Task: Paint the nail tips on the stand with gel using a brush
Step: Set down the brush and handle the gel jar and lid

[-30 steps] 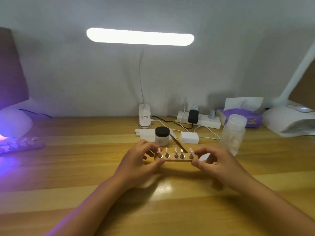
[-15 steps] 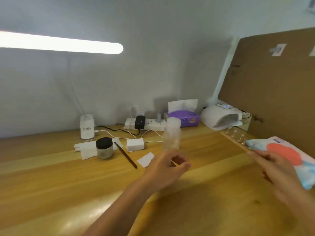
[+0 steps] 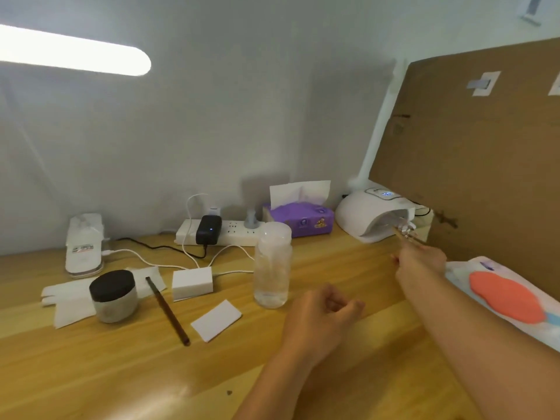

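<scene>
My right hand [image 3: 422,259] grips the wooden stand with nail tips [image 3: 404,231] and holds its far end at the mouth of the white curing lamp [image 3: 371,215] at the back right. My left hand [image 3: 324,313] hovers over the middle of the desk with loosely curled fingers and holds nothing. The dark brush [image 3: 167,310] lies on the desk to the left. Beside it stands the gel jar [image 3: 113,295] with a black lid, on white wipes.
A clear plastic bottle [image 3: 272,268] stands just beyond my left hand. Behind it are a power strip [image 3: 218,233] with cables, a white adapter [image 3: 191,282], a purple tissue box [image 3: 298,218] and a white card [image 3: 216,320]. A cardboard panel [image 3: 475,147] and a patterned pack [image 3: 503,295] stand at the right.
My view swung right. My left hand let go of the stand. My right hand carried the stand from the desk's middle to the curing lamp's opening.
</scene>
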Action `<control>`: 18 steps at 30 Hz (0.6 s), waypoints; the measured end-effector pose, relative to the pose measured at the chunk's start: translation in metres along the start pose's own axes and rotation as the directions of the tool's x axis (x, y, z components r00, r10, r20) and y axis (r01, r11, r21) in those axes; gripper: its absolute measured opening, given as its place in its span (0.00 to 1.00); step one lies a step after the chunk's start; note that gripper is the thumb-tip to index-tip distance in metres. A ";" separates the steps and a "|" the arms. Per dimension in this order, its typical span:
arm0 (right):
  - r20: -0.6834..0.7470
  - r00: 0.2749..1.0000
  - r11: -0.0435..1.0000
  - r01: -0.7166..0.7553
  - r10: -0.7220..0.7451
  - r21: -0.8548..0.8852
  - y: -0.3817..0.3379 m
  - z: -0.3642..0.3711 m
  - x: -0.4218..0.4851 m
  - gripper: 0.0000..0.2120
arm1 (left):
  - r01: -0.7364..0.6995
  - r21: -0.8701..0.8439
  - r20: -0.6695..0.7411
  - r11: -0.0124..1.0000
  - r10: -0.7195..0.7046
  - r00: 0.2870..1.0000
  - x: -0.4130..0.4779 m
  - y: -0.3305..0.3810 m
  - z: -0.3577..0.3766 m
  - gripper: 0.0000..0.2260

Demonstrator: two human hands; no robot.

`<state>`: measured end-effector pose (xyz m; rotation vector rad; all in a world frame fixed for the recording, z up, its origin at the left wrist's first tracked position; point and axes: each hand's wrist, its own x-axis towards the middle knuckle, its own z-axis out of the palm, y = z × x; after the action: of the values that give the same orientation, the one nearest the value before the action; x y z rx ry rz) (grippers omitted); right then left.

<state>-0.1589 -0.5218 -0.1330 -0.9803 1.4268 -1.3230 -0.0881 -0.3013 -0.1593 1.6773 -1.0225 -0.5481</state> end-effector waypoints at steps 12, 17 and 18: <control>0.086 0.976 0.824 0.215 -0.200 -0.525 0.006 0.044 0.067 0.12 | -0.077 -0.004 -0.159 0.997 0.075 0.984 0.041 -0.013 0.023 0.09; 0.165 0.958 0.717 0.285 -0.234 -0.636 0.005 0.059 0.078 0.17 | -0.095 -0.087 -0.164 0.992 0.080 0.983 0.042 -0.013 0.023 0.07; 0.164 0.955 0.704 0.292 -0.245 -0.647 0.008 0.060 0.079 0.16 | -0.099 -0.097 -0.168 0.990 0.082 0.982 0.042 -0.013 0.022 0.07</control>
<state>-0.1203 -0.6123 -0.1488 -1.7505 1.8027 -0.9488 -0.0784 -0.3477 -0.1736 1.5476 -0.9294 -0.3908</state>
